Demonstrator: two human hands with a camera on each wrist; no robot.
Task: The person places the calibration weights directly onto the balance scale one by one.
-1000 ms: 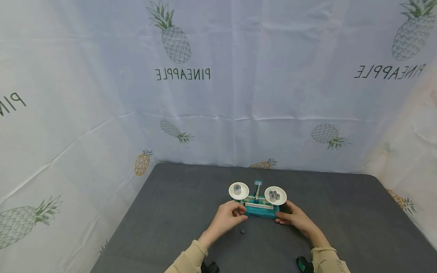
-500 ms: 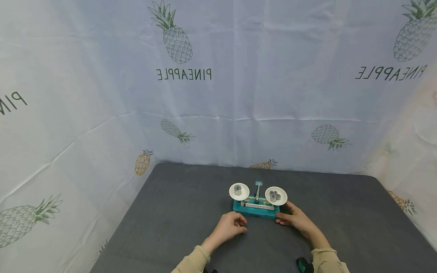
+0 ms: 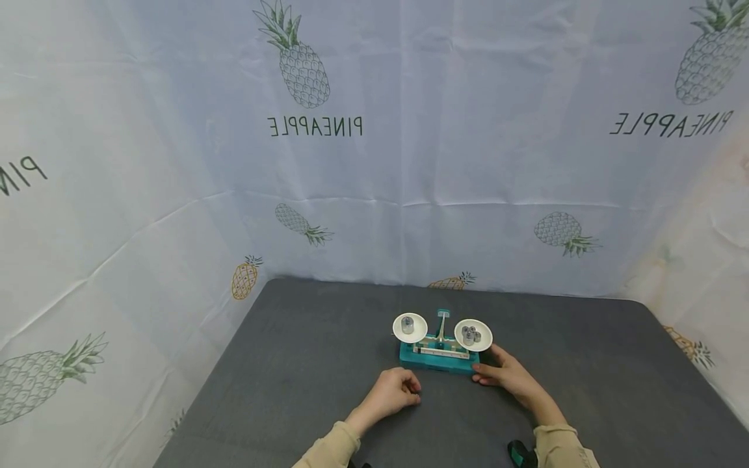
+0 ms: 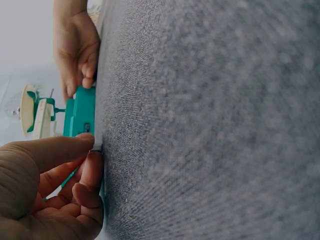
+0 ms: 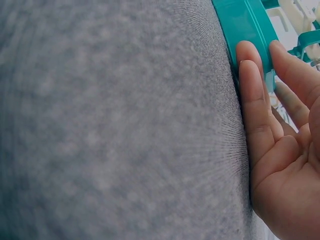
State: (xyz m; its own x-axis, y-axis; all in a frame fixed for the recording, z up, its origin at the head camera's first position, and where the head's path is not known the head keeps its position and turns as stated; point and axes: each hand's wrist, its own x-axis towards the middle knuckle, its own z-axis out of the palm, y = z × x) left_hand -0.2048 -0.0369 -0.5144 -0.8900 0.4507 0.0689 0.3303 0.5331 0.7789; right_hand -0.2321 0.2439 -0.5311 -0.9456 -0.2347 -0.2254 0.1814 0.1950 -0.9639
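Note:
A teal balance scale (image 3: 440,361) with two white pans stands on the dark table. Its left pan (image 3: 398,332) bears one metal weight (image 3: 407,325); several weights (image 3: 469,336) sit in the right pan (image 3: 485,341). My left hand (image 3: 390,394) is low over the table, just in front of the base. In the left wrist view its thumb and forefinger pinch a small metal weight (image 4: 97,147), mostly covered by the fingertips. At the base's right end my right hand (image 3: 510,376) holds the corner, with thumb in front and fingers round the side.
The grey tabletop (image 3: 304,338) reaches back to a pineapple-print cloth (image 3: 468,162), which also hangs at both sides. A black and green strap device (image 3: 521,454) shows by the right sleeve (image 3: 563,445).
My left hand has come away from the scale's left end toward me and taken hold of the small weight that lay on the table. The right hand stays at the base.

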